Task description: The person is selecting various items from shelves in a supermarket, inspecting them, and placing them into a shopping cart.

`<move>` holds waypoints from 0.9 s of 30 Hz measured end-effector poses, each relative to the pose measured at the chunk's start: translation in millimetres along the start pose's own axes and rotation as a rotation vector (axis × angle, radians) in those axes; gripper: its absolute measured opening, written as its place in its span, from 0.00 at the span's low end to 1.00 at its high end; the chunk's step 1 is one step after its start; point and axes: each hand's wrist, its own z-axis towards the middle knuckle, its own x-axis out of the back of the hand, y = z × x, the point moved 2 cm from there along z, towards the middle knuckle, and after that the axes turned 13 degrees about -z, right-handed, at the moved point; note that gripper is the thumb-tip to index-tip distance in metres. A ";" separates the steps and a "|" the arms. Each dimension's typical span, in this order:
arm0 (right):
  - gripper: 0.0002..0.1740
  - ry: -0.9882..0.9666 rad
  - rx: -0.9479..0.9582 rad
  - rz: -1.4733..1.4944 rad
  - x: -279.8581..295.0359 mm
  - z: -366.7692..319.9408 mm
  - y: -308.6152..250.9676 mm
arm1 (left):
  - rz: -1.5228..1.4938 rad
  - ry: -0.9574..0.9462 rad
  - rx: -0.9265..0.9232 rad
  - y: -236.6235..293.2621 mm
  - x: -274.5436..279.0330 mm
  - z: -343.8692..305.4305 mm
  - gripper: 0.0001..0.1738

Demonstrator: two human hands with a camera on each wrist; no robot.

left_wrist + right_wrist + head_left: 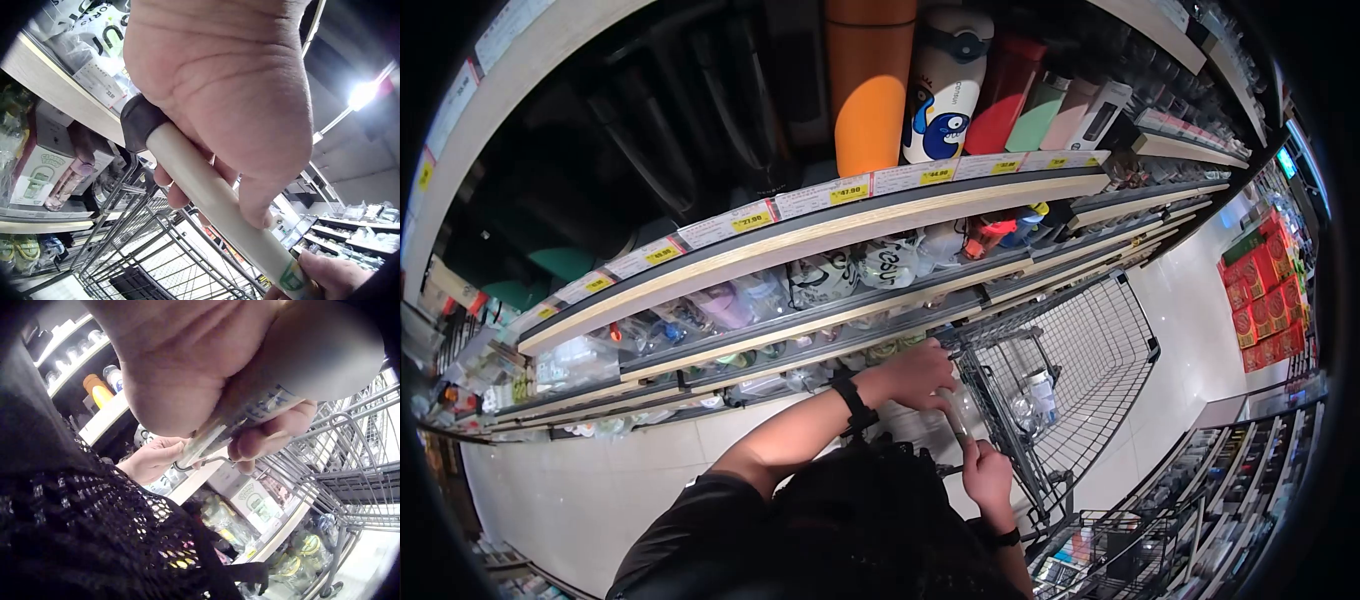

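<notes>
Both hands hold the pale push handle (206,184) of a wire shopping cart (1090,370). My left hand (915,375) grips it near its dark end cap (139,122), fingers curled under the bar and thumb (255,209) along the near side. Farther along the bar, my right hand (988,475) wraps round a stretch with printed lettering (262,406). In the right wrist view its fingers (272,434) show below the bar. A clear-wrapped item (1035,395) lies in the cart.
A shelf on the left carries an orange bottle (870,90), a white cartoon bottle (945,85) and bagged goods (820,280). Red boxes (1265,300) are stacked beyond the cart. Another shelf (1250,470) lines the right, near a second wire basket (1120,545).
</notes>
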 end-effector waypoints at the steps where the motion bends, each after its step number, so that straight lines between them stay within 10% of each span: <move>1: 0.28 0.012 0.022 0.026 -1.8 -0.8 0.0 | -0.021 -0.014 0.028 1.5 1.0 -1.4 0.20; 27: 0.33 -0.105 -0.053 -0.017 -3.2 -17.8 -42.4 | -0.032 -0.004 0.091 5.2 8.9 -35.2 0.29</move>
